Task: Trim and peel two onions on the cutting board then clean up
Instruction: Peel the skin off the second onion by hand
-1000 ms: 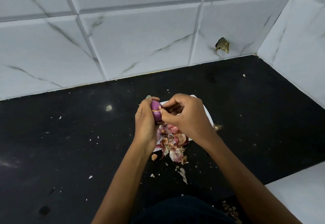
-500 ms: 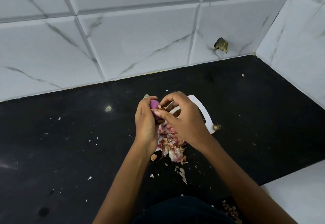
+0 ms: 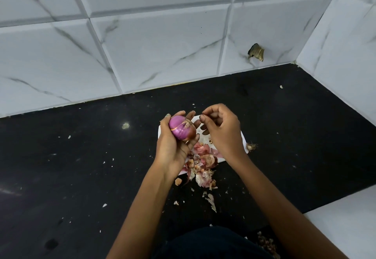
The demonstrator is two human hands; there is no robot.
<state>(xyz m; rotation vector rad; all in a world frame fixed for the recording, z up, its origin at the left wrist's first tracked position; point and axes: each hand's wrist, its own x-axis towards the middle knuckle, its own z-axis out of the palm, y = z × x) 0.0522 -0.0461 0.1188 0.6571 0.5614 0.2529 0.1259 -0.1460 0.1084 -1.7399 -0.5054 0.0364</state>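
Cradling the onion (image 3: 181, 129) in the curled left hand (image 3: 173, 147), the empty, loosely curled right hand (image 3: 220, 131) should pinch the remaining brown skin and peel it downward.

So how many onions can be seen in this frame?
1. The onion is held in the left hand above the cutting board. A second may be hidden behind the hands.

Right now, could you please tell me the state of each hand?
Left hand: grips the onion, fingers curled round it.
Right hand: fingers curled, thumb and forefinger pinched together; whether a scrap of peel is between them cannot be told.
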